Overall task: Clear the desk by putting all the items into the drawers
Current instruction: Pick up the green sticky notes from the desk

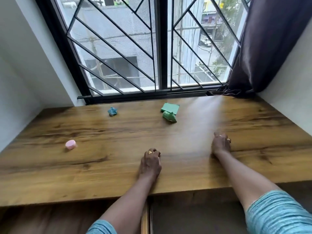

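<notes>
Pink and light, the small round tub (pixel 70 144) sits alone at your left on the wooden desk (pixel 50 173) and could roll off if you sweep at it, while the crumpled blue paper (pixel 112 111), the flat green pad (pixel 170 108) and the green wad (pixel 169 117) touching it lie far back by the window. Your left hand (pixel 150 163) and right hand (pixel 221 144) rest knuckles-up, fingers curled under, apparently holding nothing, though the palms are hidden. The drawers sit below the desk edge, too dark to tell if they're open.
</notes>
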